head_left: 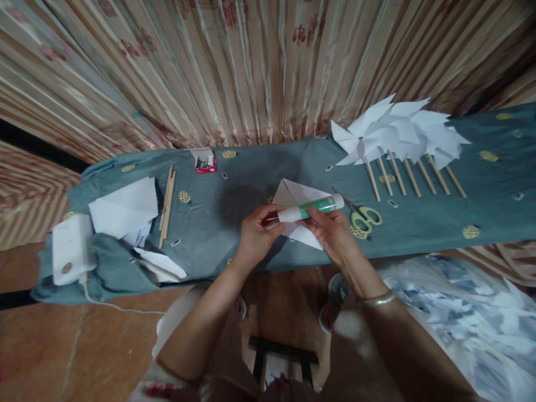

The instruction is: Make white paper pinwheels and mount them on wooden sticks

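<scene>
A green and white glue stick (320,207) lies level across both my hands. My left hand (260,230) pinches its white end between thumb and fingers. My right hand (335,233) grips the green body, thumb on top, near the clear end. Right below it, a folded piece of white paper (299,191) rests on the cloth, partly hidden by the stick and my hands. Scissors with yellow-green handles (365,219) lie just right of my right hand, blades towards the paper.
White paper pinwheels (393,134) on wooden sticks lie at the back right. A small red box (205,167) of metal pieces, loose wooden sticks (167,206), white paper sheets (125,206) and a white device with a cable (72,248) are on the left. A plastic bag of paper pieces (473,312) stands lower right.
</scene>
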